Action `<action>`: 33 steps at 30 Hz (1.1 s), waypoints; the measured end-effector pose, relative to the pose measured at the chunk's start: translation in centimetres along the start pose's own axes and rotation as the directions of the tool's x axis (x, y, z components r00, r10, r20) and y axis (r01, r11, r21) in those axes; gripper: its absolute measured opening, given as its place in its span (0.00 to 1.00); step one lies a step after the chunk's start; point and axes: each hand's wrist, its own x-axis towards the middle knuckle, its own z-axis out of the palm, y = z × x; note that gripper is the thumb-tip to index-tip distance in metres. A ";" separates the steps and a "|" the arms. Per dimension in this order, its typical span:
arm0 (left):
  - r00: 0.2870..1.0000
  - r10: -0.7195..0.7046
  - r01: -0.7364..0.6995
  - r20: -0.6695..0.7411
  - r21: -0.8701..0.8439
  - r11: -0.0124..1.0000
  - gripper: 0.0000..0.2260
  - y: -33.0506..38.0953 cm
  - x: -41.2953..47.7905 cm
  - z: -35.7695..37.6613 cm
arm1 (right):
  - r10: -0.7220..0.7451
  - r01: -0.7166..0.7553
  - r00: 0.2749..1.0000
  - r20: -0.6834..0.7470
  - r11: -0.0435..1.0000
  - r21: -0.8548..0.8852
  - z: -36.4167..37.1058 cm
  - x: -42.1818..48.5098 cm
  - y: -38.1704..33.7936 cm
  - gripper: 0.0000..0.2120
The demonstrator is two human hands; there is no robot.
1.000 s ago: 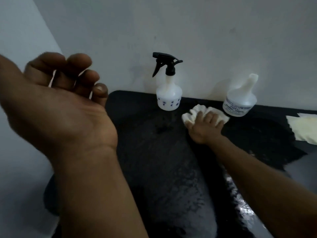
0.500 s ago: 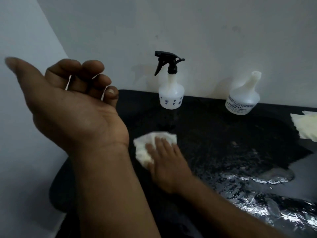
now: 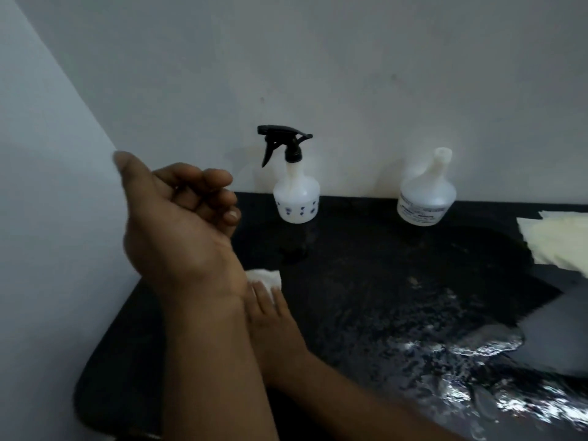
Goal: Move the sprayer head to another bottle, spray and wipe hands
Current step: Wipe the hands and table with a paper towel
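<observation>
A black sprayer head sits on a small white bottle with dark dots, upright at the back of the black counter. To its right stands a second white bottle with a bare neck and a printed label. My left hand is raised palm up over the counter's left end, fingers loosely curled, holding nothing. My right hand lies flat on a crumpled white tissue and presses it on the counter; my left wrist hides part of both.
Pale yellow cloths lie at the right edge of the counter. The counter's near right part is wet and shiny. White walls close the back and the left side.
My right hand has slid the tissue leftward and toward me across the counter, from beside the labelled bottle to under my left wrist. My left hand stays raised and has drifted right.
</observation>
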 end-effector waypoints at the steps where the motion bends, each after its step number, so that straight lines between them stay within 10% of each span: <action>1: 0.999 0.015 -0.014 -0.031 0.027 1.000 0.24 -0.5 -0.5 0.8 | -0.009 0.009 1.000 0.021 1.000 0.020 -0.1 -1.8 0.6 0.33; 7: 0.977 -0.090 0.015 0.195 0.355 0.935 0.22 -4.4 -4.1 5.2 | 0.130 -0.149 0.981 -0.146 0.981 -0.126 0.0 -11.7 9.0 0.27; 11: 0.922 -0.114 -0.090 0.370 0.492 0.866 0.21 -6.3 -5.3 6.2 | 0.292 -0.230 0.823 -0.487 0.956 0.185 -3.1 -15.9 17.3 0.15; 16: 0.871 -0.272 -0.007 0.410 0.564 0.826 0.19 -9.0 -6.2 7.4 | 0.803 -0.109 0.532 -0.270 0.380 0.918 -7.4 -16.6 21.9 0.12; 19: 0.811 -0.395 0.049 0.431 0.623 0.781 0.19 -11.0 -7.3 7.9 | 0.767 0.113 0.641 0.032 -0.135 0.984 -8.4 -16.1 21.6 0.09; 25: 0.692 -0.502 -0.011 0.519 0.703 0.711 0.19 -12.7 -9.2 5.9 | 0.525 0.094 0.819 0.230 -0.520 0.849 -10.2 -15.3 20.4 0.18; 29: 0.703 -0.531 0.040 0.472 0.720 0.693 0.15 -13.9 -9.0 5.8 | 0.387 0.086 0.891 0.238 -0.658 0.748 -10.9 -14.6 19.9 0.28; 33: 0.752 -0.511 0.080 0.416 0.712 0.697 0.14 -15.3 -8.6 6.5 | 0.424 0.153 0.896 0.134 -0.577 0.802 -11.1 -14.4 20.1 0.20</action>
